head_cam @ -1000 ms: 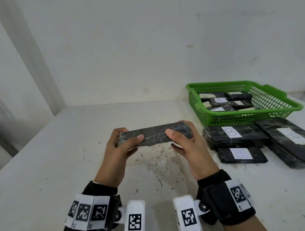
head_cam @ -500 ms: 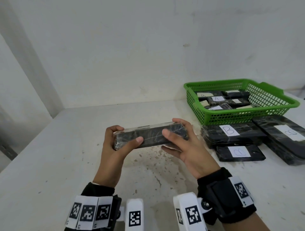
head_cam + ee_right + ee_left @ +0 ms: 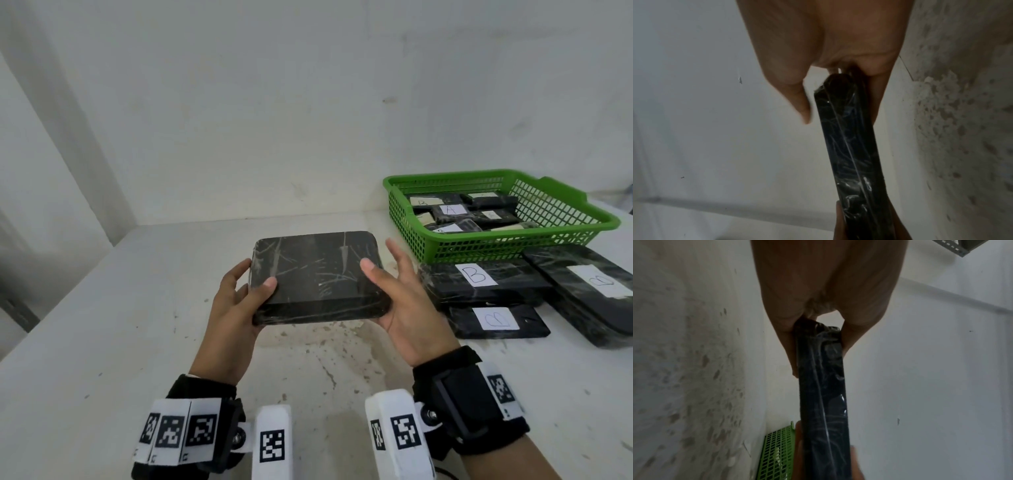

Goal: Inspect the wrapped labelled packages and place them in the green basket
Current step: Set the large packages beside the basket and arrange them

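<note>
Both hands hold a black film-wrapped package (image 3: 318, 274) level above the table, its broad face up with no label showing. My left hand (image 3: 251, 279) grips the left end, thumb on top and fingers beneath. At the right end my right hand (image 3: 380, 260) has its thumb on top, while its forefinger sticks up past the edge. The wrist views show the package (image 3: 824, 402) (image 3: 851, 146) edge-on between thumb and fingers of the left hand (image 3: 818, 337) and the right hand (image 3: 840, 113). The green basket (image 3: 479, 246) stands at the back right with several labelled packages inside.
In front of the basket on the white table (image 3: 102, 342) lie three more wrapped packages: one labelled B (image 3: 476, 274), a smaller one (image 3: 496, 320) nearer me, and a long one (image 3: 599, 281) at the far right. White walls close the back and left.
The package has turned from nearly edge-on to flat, broad face up. My right fingers have spread and its forefinger has lifted off the far edge.
</note>
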Motion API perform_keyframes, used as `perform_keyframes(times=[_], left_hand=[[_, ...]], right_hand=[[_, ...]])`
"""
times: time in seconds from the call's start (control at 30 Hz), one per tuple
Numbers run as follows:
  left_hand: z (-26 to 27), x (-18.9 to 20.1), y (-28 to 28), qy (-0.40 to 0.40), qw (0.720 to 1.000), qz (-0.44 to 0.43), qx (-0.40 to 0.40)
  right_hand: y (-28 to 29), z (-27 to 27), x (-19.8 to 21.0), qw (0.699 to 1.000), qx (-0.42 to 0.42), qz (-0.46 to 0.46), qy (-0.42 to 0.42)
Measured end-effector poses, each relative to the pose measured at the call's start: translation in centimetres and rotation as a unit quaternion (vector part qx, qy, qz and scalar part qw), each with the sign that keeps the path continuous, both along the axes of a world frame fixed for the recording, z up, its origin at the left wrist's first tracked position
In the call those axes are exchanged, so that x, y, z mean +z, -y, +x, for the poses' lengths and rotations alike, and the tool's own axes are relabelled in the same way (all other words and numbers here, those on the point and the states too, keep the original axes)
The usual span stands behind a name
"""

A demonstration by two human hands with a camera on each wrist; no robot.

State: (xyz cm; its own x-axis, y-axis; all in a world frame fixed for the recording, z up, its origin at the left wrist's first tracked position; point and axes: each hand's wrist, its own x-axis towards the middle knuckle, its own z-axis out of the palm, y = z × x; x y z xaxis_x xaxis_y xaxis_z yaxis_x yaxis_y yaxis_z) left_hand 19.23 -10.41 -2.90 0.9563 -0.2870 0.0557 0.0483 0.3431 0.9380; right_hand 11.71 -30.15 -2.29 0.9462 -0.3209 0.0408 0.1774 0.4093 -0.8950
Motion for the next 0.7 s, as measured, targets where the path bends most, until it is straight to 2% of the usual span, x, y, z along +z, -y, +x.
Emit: perform_keyframes(times=[0.1, 0.2, 0.37, 0.5, 0.7], left_hand=[[0.42, -0.11, -0.10, -0.023, 1.000, -0.005, 0.017], [0.36, -0.16, 0.00, -0.041, 0.999, 0.005, 0.010], [0.33, 0.09, -0.33, 0.002, 0.999, 0.043, 0.029], [0.31, 0.19, -0.28, -0.006, 0.998, 0.050, 0.026], [0.02, 0.24, 0.02, 0.003, 0.996, 0.058, 0.065]], right_hand=[[-0.04, 0.46, -0.52, 0.999, -0.010, -0.008, -0.045], [0.33, 0.50, -0.53, 0.998, 0.005, -0.004, -0.055], [0.10, 0.36, -0.37, 0.998, 0.027, -0.043, -0.045], [0.05, 0.35, -0.51, 0.998, -0.012, -0.040, -0.052], [-0.05, 0.40, -0.48, 0.997, -0.002, -0.048, -0.055]])
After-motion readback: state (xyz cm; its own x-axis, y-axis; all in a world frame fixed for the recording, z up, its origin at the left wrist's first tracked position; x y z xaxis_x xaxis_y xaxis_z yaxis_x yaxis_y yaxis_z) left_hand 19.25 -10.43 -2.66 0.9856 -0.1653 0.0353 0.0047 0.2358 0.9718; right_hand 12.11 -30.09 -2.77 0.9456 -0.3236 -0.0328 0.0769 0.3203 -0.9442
